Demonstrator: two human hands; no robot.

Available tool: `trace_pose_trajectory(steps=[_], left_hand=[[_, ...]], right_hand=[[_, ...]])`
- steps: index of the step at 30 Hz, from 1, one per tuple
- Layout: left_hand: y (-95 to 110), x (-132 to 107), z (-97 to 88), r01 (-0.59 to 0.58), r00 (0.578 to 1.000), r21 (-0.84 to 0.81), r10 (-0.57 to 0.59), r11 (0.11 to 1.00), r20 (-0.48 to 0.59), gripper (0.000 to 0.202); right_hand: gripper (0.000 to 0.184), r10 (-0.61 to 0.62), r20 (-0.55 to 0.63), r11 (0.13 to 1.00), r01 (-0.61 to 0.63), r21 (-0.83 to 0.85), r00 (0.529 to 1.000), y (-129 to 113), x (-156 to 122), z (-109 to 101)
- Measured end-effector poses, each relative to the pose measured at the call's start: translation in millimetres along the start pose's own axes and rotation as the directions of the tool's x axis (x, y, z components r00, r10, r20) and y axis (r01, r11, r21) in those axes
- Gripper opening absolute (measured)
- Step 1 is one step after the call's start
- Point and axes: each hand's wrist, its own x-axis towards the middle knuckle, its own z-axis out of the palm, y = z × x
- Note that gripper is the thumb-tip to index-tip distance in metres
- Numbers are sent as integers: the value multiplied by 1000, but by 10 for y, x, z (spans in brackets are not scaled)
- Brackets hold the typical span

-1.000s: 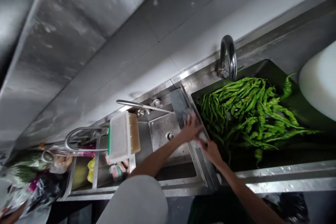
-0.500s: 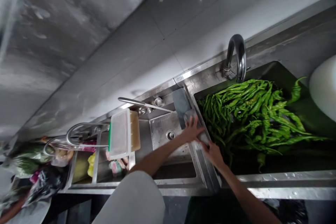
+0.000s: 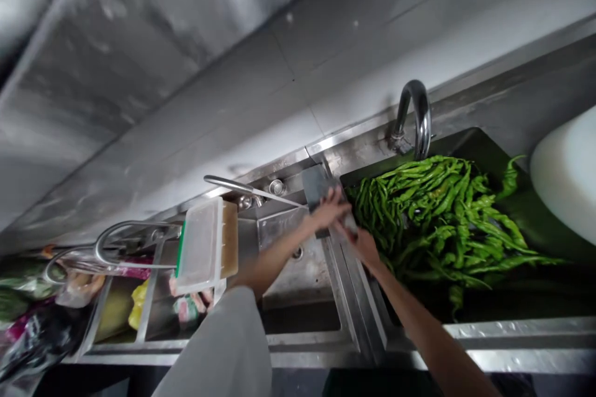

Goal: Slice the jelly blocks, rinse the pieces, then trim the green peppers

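Note:
A flat dark grey rectangular piece [image 3: 313,186], with the look of a broad cleaver blade, lies over the divider between the two sinks and juts out above the left one. My left hand [image 3: 329,209] reaches across onto it, fingers extended and resting on its right side, blurred by motion. Close behind and to the right, my right hand [image 3: 361,243] has its fingers curled in at the near end of the piece. What it grips is hidden by the fingers. Long green chili peppers [image 3: 433,217] fill the right sink beside my right hand.
Steel faucets [image 3: 416,111] stand along the wall. A plastic tub with a clear lid [image 3: 200,242] sits tilted over the sinks to the left. Bagged vegetables [image 3: 28,285] lie at the far left, and a large white rounded object [image 3: 570,173] is at the right edge.
Both hands have moved forward, away from me, along the divider, and my left hand covers more of the grey piece's right side. The whole view has shifted slightly.

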Motion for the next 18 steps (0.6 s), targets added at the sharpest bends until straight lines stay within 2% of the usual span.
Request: trace_pose_trajectory(steps=[1, 2, 3, 4, 7, 8, 9, 10, 11, 14, 15, 16, 17, 18], left_hand=[[-118, 87, -164, 10, 999, -11, -10, 1000, -32, 87], [-186, 128, -246, 16, 999, -16, -17, 1000, -42, 85], [-187, 111, -226, 9, 999, -17, -9, 1000, -49, 85], [-119, 35, -108, 8, 999, -15, -9, 1000, -52, 86], [289, -325, 502, 37, 998, -11, -38, 999, -42, 92], [385, -393, 639, 41, 999, -26, -41, 999, -23, 91], [418, -400, 678, 47, 999, -44, -48, 998, -21, 89], [380, -346, 610, 54, 998, -60, -55, 997, -18, 86], [278, -243, 448, 69, 997, -67, -70, 995, -17, 85], [-126, 122, -185, 66, 998, -77, -67, 995, -20, 89], [-178, 175, -293, 67, 997, -78, -70, 995, -35, 88], [-149, 165, -301, 75, 996, -76, -78, 994, -37, 88], [-41, 95, -211, 86, 995, -74, -89, 994, -40, 88], [123, -18, -44, 91, 995, -74, -93, 993, -35, 88]], right_hand=[[35, 4, -2, 1000, -4, -13, 1000, -128, 204, -75], [36, 11, -5, 1000, -11, -27, 1000, -197, 312, -109], [36, 3, -16, 999, -4, -35, 1000, -193, 297, -96], [37, -1, -19, 999, 0, -38, 1000, -115, 159, -43], [38, -26, 5, 1000, 26, -7, 1000, 333, -570, 194], [37, -20, 12, 1000, 20, -9, 1000, 442, -723, 232], [37, -36, 28, 999, 37, -9, 999, 482, -757, 227], [35, -48, 42, 999, 48, -21, 998, 439, -664, 177], [33, -39, 49, 998, 41, -50, 998, 324, -464, 93], [35, -23, 20, 993, 25, -117, 1000, -138, 289, -166], [37, -23, 8, 992, 24, -123, 1000, -204, 408, -203], [38, -32, 18, 993, 34, -114, 999, -187, 402, -205], [38, -43, 32, 994, 46, -103, 999, -88, 275, -177], [38, -56, 52, 994, 61, -89, 997, 73, 59, -130]])
